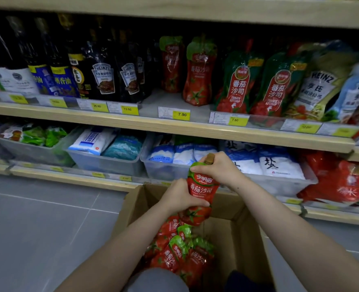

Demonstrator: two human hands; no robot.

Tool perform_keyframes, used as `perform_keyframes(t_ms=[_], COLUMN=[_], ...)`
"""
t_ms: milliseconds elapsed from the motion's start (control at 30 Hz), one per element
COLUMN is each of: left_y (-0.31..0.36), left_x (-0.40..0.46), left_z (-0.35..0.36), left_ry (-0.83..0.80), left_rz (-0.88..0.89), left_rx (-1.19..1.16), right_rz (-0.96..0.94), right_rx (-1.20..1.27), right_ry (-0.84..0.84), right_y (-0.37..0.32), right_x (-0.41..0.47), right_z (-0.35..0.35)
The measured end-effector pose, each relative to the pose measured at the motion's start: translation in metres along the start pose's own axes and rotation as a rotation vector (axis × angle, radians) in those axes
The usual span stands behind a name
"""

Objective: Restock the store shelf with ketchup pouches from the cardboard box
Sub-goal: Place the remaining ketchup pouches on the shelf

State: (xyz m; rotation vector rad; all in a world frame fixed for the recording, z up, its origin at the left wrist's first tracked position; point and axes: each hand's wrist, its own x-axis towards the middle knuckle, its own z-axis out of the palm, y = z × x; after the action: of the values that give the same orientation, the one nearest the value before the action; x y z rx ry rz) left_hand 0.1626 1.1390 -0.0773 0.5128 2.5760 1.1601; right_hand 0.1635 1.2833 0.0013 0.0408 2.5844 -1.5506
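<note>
Head view. I am holding one ketchup pouch (201,189) upright just above the cardboard box (240,234), which serves as landmark. My left hand (179,196) is gripping its red middle; my right hand (217,168) is pinching its green top by the tan cap. Up beyond the box, two matching pouches (187,68) are standing on the shelf (153,121) beside a gap. More pouches (179,252) are lying heaped inside the box, so most restocking seems left.

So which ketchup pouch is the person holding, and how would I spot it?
Find the open brown cardboard box on the grey floor. Just above it, the left hand and right hand hold one red, green-topped ketchup pouch upright. Unlike the pouches lying in the box, it is lifted clear.
</note>
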Motion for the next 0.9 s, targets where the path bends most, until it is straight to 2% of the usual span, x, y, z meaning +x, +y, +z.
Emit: perform_keyframes(t_ms=[133,333,567,667,900], left_y=[0.025,0.062,0.099,0.101,0.074], left_x=[0.0,-0.001,0.013,0.019,0.015], left_z=[-0.002,-0.006,-0.015,-0.021,-0.05], left_ry=[0.046,0.021,0.103,0.126,0.068], left_rz=[0.011,0.024,0.034,0.035,0.095], left_rx=[0.099,0.06,0.131,0.163,0.002], right_rz=[0.009,0.031,-0.107,-0.146,-0.135], right_rx=[0.076,0.15,0.199,0.2,0.134], right_ry=[0.035,-0.09,-0.056,-0.01,0.02], right_y=[-0.005,-0.03,-0.046,-0.051,-0.075], right_x=[-0.003,-0.006,-0.005,-0.002,0.006], right_z=[-0.025,-0.074,-0.103,-0.107,-0.082])
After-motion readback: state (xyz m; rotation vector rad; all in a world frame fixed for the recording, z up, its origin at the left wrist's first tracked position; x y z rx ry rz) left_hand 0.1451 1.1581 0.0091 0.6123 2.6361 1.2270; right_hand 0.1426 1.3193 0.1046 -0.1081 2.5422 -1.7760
